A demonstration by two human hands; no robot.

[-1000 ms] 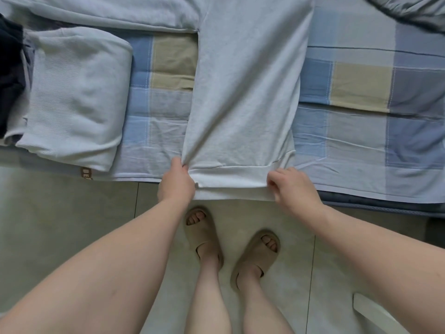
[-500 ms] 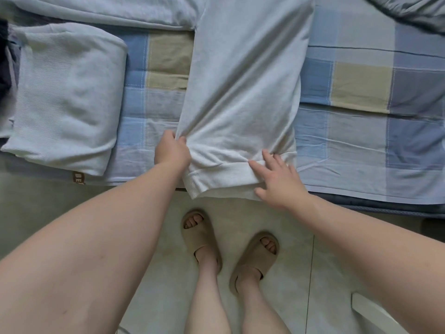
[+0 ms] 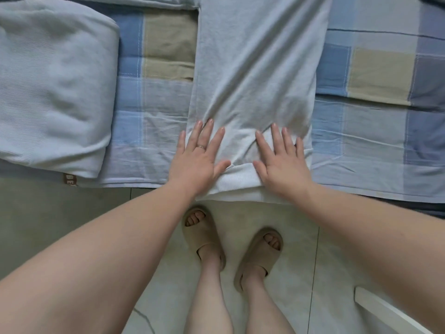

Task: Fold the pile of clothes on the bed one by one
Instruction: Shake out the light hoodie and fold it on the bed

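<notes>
A pale grey garment [image 3: 255, 68] lies in a long narrow strip across the checked bedsheet [image 3: 154, 102], its hem band at the bed's near edge. My left hand [image 3: 197, 155] lies flat on the garment's lower left corner, fingers straight and spread, a ring on one finger. My right hand [image 3: 281, 157] presses flat on the lower right part, fingers straight. Small creases fan out from under both palms. The hem band shows between my thumbs.
A folded pale ribbed garment [image 3: 53, 88] lies on the bed to the left. The bed's edge runs just in front of my sandalled feet [image 3: 231, 249] on the tiled floor. A white bar [image 3: 385, 312] sticks in at the lower right.
Both hands let go of the hem corners they were pinching, moved forward onto the garment and flattened out. The view has shifted closer to the bed.
</notes>
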